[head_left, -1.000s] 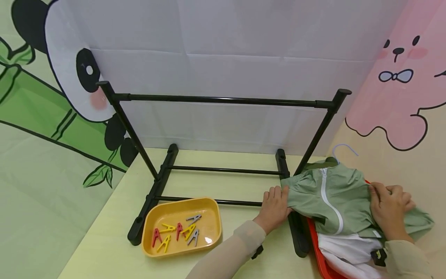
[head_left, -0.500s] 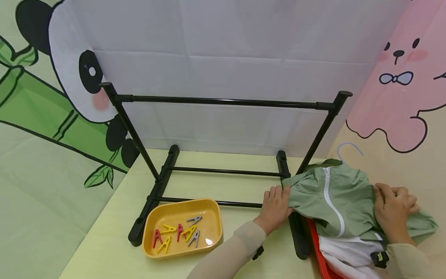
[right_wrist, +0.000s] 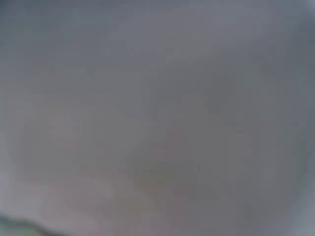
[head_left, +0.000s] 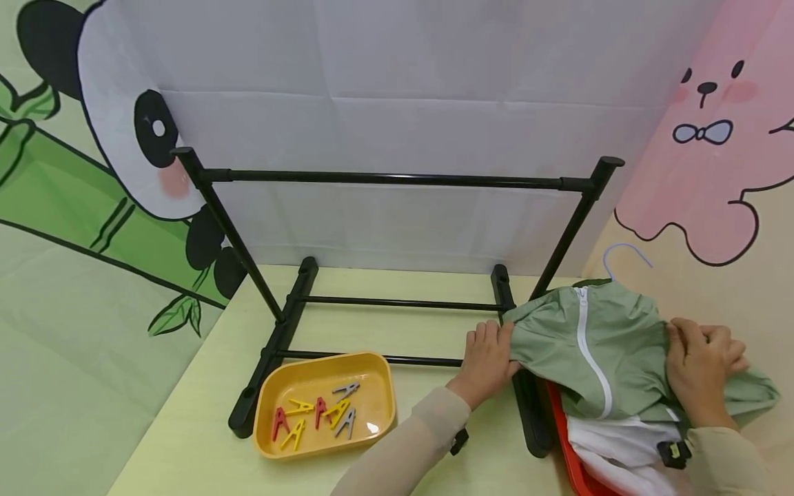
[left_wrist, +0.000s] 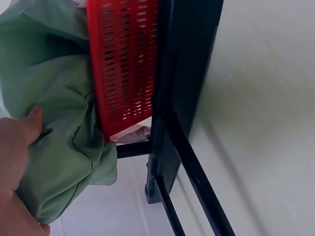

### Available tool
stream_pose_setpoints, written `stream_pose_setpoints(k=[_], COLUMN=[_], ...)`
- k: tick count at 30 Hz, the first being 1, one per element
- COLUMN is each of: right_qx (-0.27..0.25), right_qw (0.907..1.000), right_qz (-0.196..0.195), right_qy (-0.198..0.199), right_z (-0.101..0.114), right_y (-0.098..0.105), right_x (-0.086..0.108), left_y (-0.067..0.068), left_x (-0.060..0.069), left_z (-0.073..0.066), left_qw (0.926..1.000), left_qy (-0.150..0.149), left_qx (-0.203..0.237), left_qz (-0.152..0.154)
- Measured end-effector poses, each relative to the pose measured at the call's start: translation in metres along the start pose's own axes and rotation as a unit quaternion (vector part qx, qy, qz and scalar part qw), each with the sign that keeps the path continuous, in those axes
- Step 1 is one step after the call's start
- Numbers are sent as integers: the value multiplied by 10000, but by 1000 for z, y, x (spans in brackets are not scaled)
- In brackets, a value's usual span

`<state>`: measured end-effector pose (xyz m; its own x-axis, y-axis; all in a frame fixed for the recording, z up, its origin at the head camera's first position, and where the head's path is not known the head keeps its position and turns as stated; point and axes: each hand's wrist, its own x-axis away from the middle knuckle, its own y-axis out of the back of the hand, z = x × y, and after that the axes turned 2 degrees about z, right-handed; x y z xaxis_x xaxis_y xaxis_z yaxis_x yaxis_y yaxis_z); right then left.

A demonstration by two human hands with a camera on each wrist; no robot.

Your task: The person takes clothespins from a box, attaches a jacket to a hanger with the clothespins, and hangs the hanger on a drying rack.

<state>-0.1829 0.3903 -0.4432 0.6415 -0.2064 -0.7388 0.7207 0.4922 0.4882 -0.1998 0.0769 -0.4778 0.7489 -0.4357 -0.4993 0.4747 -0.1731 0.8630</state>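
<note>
A green zip-up jacket (head_left: 633,337) with a white zipper lies spread over the red basket (head_left: 566,444). From its collar rises the blue hook of a hanger (head_left: 628,248); the rest of the hanger is hidden inside. My left hand (head_left: 486,362) pinches the jacket's left-side sleeve beside the rack's right foot. In the left wrist view, the thumb (left_wrist: 33,123) presses on the green cloth and most fingers are out of sight. My right hand (head_left: 704,368) grips the other sleeve, with the cuff hanging out past it. The right wrist view is only a grey blur.
A black rack (head_left: 397,178) stands on the pale table, its right foot (head_left: 532,420) next to the basket. A yellow tray (head_left: 322,448) with several small clothespins (head_left: 338,412) sits in front. White cloth (head_left: 611,444) lies in the basket under the jacket.
The hanger hook has shifted up and to the right, and the jacket's collar has risen slightly. My left hand has moved up a little; both hands keep their hold on the sleeves.
</note>
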Motion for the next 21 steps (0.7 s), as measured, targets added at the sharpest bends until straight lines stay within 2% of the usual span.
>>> stream_pose_setpoints(k=[4,12,21], right_qx=[-19,73,35], right_qw=[9998,9998,9982], right_qz=[-172,-165,-550], right_qy=[27,3,222], right_z=[2,4,5], right_y=[-2,-3,-6], right_x=[-1,-2,-3], left_y=[2,8,12], left_x=[-1,-2,-3], left_z=[2,3,5], left_qw=[9999,9997,9998], left_qy=[39,101,119], left_qx=[100,206,99], left_qz=[57,113,-80])
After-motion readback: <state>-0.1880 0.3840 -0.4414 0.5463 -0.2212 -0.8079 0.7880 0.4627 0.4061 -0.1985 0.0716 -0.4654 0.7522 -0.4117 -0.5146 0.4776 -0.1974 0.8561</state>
